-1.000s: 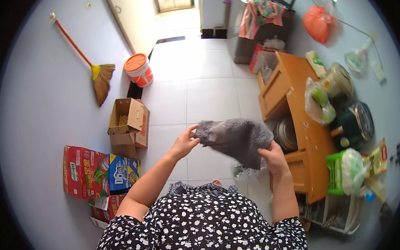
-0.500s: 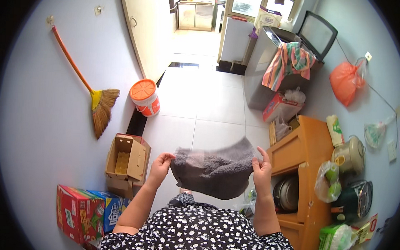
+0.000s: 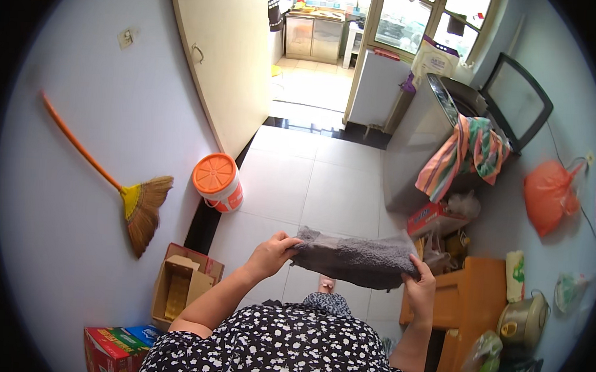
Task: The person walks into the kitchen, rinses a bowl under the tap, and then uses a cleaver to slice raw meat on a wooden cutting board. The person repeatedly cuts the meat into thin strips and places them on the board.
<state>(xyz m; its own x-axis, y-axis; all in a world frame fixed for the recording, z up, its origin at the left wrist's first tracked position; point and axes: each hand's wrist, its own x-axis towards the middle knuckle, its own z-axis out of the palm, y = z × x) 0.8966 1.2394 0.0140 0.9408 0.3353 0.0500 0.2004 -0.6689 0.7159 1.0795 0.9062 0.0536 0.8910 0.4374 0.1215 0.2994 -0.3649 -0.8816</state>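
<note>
A dark grey towel (image 3: 354,259) with a paler band near its left end is stretched between my two hands in front of my body. My left hand (image 3: 273,253) pinches its left end, thumb on top. At the opposite end my right hand (image 3: 420,282) grips the corner between thumb and fingers. The cloth hangs in the air above the floor, its lower edge sagging a little. Beyond it on the right, a striped pink, orange and green cloth (image 3: 466,156) drapes over the front of a grey top-loading washing machine (image 3: 411,154), whose lid (image 3: 516,102) stands raised.
A white bucket with an orange lid (image 3: 216,176) stands by the left wall, below a hanging broom (image 3: 143,210). Nearer are an open cardboard box (image 3: 176,287) and a red carton (image 3: 108,350). A wooden cabinet (image 3: 485,291) with a cooker (image 3: 524,318) is at right. A door (image 3: 217,52) stands ajar ahead.
The towel has moved right with both hands and now shows a narrower, flatter strip. My view has tilted up and shifted, so more of the doorway and window shows.
</note>
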